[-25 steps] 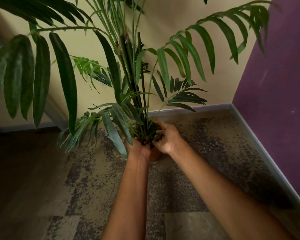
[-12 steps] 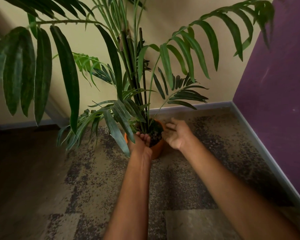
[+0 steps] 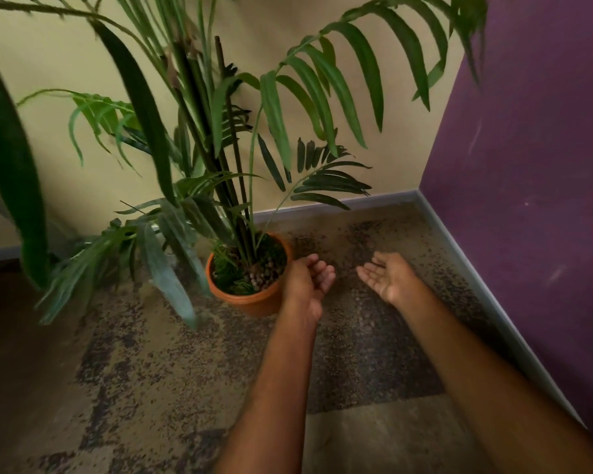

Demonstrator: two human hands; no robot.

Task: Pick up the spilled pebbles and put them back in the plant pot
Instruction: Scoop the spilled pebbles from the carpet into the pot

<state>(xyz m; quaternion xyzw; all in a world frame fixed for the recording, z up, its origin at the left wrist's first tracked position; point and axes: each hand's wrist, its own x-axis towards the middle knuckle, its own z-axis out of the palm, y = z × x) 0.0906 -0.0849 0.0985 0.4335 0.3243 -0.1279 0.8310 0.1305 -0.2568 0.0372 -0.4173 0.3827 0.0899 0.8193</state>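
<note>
An orange plant pot stands on the carpet and holds a tall green palm. A heap of brownish pebbles lies inside it at the right of the stems. My left hand is just right of the pot's rim, fingers loosely curled, palm up, nothing in it that I can see. My right hand hovers further right above the carpet, palm up, fingers spread and empty. I cannot make out loose pebbles on the speckled carpet.
The palm's long fronds spread over the pot and to the left. A beige wall runs behind and a purple wall closes the right side, with a grey skirting board at its foot. Mottled carpet covers the floor.
Both hands have pulled out of the pot and moved right, away from the pebbles. They opened palm up. The view has shifted so the pot sits further left.
</note>
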